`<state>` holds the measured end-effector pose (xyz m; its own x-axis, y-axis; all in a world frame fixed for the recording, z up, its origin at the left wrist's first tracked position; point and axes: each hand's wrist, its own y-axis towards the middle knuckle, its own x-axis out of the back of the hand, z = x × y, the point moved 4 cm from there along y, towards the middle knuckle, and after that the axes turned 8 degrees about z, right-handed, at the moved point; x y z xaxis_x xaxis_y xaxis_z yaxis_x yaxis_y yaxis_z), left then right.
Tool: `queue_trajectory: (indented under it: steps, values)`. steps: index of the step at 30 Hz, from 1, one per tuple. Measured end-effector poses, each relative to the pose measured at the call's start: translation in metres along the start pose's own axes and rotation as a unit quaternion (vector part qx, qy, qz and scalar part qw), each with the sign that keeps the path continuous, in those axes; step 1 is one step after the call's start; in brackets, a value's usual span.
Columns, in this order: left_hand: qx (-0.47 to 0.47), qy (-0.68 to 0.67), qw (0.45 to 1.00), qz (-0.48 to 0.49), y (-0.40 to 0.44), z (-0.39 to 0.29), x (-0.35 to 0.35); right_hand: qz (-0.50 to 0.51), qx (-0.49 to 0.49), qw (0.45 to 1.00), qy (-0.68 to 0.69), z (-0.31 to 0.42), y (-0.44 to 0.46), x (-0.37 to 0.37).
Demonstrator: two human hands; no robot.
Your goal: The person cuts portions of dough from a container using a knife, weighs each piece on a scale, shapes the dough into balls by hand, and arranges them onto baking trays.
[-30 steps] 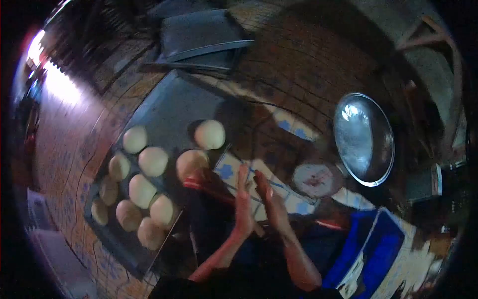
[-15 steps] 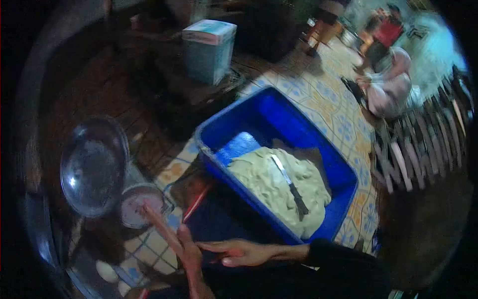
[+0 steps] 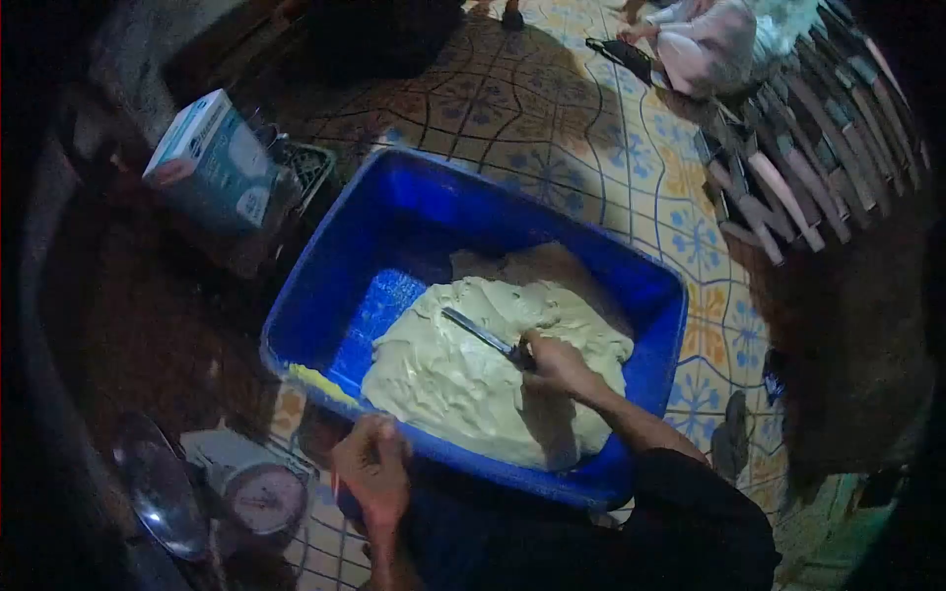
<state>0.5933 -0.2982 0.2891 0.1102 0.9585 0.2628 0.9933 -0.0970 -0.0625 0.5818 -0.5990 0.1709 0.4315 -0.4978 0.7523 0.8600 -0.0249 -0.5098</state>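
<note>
A blue tub (image 3: 325,231) holds a large mass of pale dough (image 3: 443,374). My right hand (image 3: 560,366) is wrapped round the dark handle of a knife (image 3: 478,331), whose blade lies over the dough and points to the upper left. Near the tub's front left edge is my left hand (image 3: 374,468), its fingers curled together; whether anything small is between them is hidden. A strip of yellow (image 3: 320,382) shows on the tub's rim close to that hand.
At the lower left are a scale (image 3: 266,497) and a round metal pan (image 3: 163,488). A box (image 3: 222,167) stands at the upper left. Another person (image 3: 700,44) crouches at the top right, beside a pile of wood pieces (image 3: 803,148). Patterned tiles (image 3: 690,236) cover the floor.
The view has swung from the tray of dough balls to the blue tub. My hands, earlier close together, have separated, and my right hand has taken hold of the knife. The left hand's fingers have curled.
</note>
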Motion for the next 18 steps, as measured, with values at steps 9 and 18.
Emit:
queue_trajectory:
  steps: [9,18]
  values:
    - [-0.225,0.152,0.904,0.330,0.088,-0.037,-0.137,-0.413,0.034,0.869,0.271,-0.038,-0.055,0.140]
    - [-0.476,0.526,0.623,0.330,0.128,-0.023,-0.365,-0.496,0.022,0.836,0.236,-0.069,-0.050,0.142]
